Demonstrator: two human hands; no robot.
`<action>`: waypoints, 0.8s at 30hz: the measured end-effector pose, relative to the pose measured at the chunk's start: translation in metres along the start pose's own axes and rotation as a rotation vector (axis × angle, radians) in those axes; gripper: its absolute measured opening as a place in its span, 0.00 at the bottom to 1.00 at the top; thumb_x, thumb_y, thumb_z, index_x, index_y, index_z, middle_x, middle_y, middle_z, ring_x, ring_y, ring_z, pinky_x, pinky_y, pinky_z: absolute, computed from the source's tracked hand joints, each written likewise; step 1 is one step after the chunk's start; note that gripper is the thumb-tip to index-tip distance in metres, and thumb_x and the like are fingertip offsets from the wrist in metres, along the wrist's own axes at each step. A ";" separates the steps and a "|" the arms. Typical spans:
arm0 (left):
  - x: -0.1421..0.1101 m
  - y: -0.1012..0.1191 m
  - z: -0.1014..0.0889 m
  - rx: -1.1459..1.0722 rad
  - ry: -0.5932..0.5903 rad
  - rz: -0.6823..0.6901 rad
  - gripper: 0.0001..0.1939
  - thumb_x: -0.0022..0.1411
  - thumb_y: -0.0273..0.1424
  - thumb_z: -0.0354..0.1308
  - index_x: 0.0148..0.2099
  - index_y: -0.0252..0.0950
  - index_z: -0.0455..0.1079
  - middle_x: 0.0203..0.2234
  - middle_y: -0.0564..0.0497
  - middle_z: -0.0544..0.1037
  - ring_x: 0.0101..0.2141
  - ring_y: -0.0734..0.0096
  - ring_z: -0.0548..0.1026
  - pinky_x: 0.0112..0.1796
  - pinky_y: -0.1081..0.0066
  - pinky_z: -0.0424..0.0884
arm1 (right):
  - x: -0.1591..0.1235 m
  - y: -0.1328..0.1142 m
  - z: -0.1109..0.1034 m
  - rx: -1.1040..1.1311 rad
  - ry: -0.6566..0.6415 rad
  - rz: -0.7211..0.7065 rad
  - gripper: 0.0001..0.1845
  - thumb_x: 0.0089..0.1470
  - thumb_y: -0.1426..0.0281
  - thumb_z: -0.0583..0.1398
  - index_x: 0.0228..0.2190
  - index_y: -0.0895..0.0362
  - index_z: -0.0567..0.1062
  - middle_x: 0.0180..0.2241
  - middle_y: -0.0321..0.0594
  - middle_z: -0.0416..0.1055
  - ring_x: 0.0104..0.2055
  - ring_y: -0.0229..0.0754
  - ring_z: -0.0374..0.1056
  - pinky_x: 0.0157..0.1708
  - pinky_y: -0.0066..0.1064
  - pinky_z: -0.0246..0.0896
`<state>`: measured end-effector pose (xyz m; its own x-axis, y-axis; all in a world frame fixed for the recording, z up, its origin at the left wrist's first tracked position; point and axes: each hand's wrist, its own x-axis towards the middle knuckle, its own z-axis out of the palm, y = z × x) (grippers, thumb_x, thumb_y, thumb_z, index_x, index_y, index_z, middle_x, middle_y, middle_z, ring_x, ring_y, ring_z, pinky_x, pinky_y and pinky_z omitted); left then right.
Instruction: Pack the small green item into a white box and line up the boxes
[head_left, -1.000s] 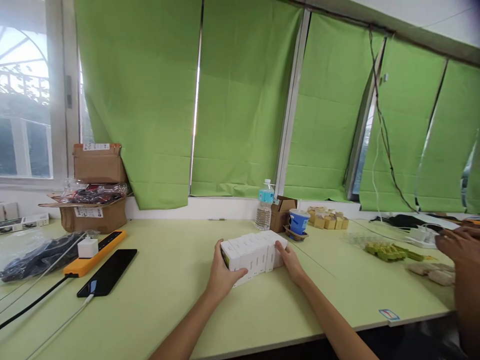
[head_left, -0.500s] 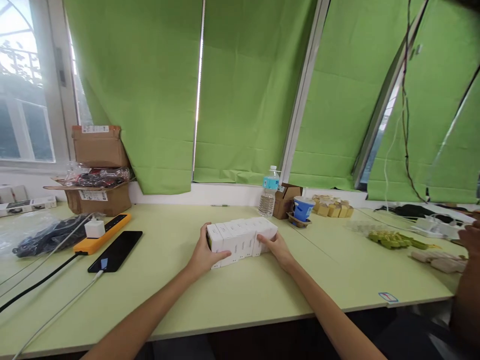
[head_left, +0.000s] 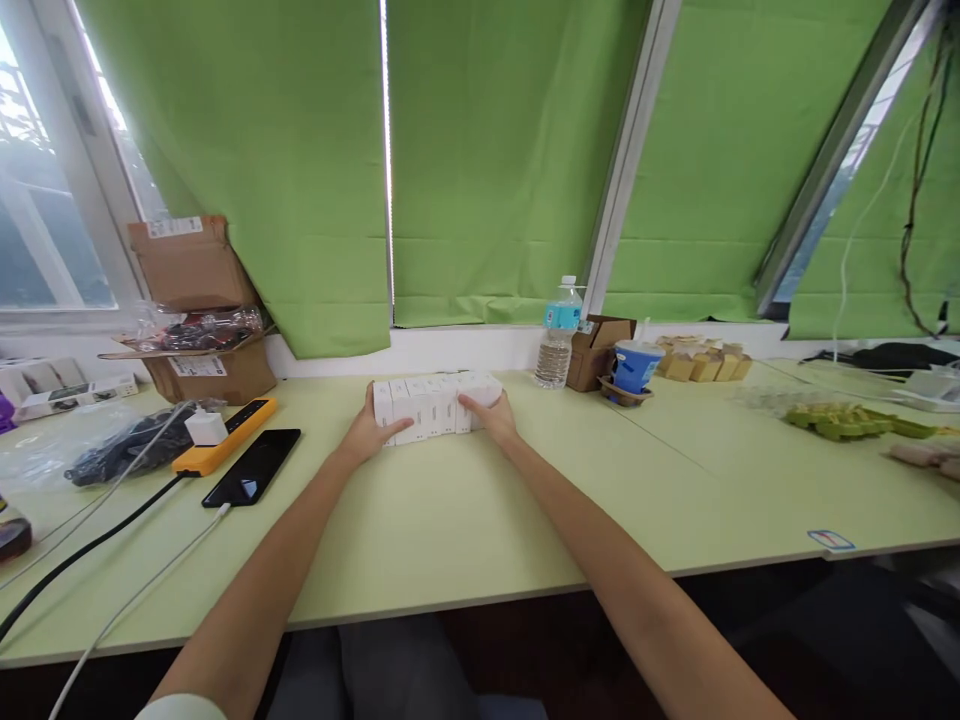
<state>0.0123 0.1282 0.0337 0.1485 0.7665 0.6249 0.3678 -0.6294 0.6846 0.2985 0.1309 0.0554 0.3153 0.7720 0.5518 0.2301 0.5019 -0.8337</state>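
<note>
Item: one row of small white cardboard boxes (head_left: 431, 407), side by side on the pale green tabletop (head_left: 450, 530), gripped at its left end by the bare left hand (head_left: 369, 430) and at its right end by the bare right hand (head_left: 491, 412). Beyond the right hand: one clear plastic bottle with a blue label (head_left: 556, 335), one open brown cardboard box (head_left: 596, 352), one blue cup (head_left: 634, 367); well apart on the left, one black phone (head_left: 253, 467) beside an orange power strip (head_left: 227, 437).

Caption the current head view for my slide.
Left hand and right hand grip the ends of a row of white boxes on a green table.
</note>
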 end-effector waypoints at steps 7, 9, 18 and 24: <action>0.006 -0.018 -0.003 0.261 0.137 -0.171 0.47 0.54 0.52 0.66 0.66 0.31 0.54 0.57 0.34 0.69 0.56 0.41 0.67 0.55 0.50 0.61 | 0.004 0.008 0.015 -0.044 -0.003 0.067 0.54 0.34 0.46 0.72 0.58 0.56 0.61 0.56 0.48 0.68 0.55 0.46 0.67 0.55 0.37 0.66; -0.002 -0.016 -0.002 0.314 0.140 -0.177 0.46 0.54 0.49 0.66 0.65 0.28 0.55 0.56 0.32 0.68 0.57 0.38 0.65 0.56 0.49 0.59 | 0.004 0.011 0.011 -0.057 -0.028 0.052 0.52 0.38 0.46 0.71 0.57 0.58 0.62 0.55 0.49 0.68 0.55 0.46 0.68 0.54 0.36 0.66; -0.036 -0.011 -0.006 0.243 0.066 -0.145 0.29 0.64 0.35 0.58 0.63 0.30 0.57 0.51 0.40 0.73 0.50 0.61 0.72 0.53 0.60 0.66 | -0.002 0.023 -0.008 -0.278 -0.052 0.013 0.33 0.51 0.51 0.63 0.51 0.60 0.70 0.50 0.49 0.72 0.49 0.46 0.70 0.46 0.33 0.66; -0.040 -0.012 -0.010 0.149 0.106 -0.130 0.16 0.65 0.27 0.56 0.54 0.29 0.66 0.48 0.43 0.75 0.49 0.67 0.72 0.54 0.62 0.66 | 0.001 0.031 -0.011 -0.387 -0.035 -0.024 0.27 0.53 0.60 0.61 0.52 0.60 0.70 0.48 0.48 0.72 0.47 0.44 0.69 0.45 0.32 0.64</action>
<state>-0.0075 0.1039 0.0047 -0.0039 0.8173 0.5762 0.5106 -0.4938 0.7039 0.3161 0.1430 0.0298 0.2756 0.7782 0.5643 0.5693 0.3409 -0.7481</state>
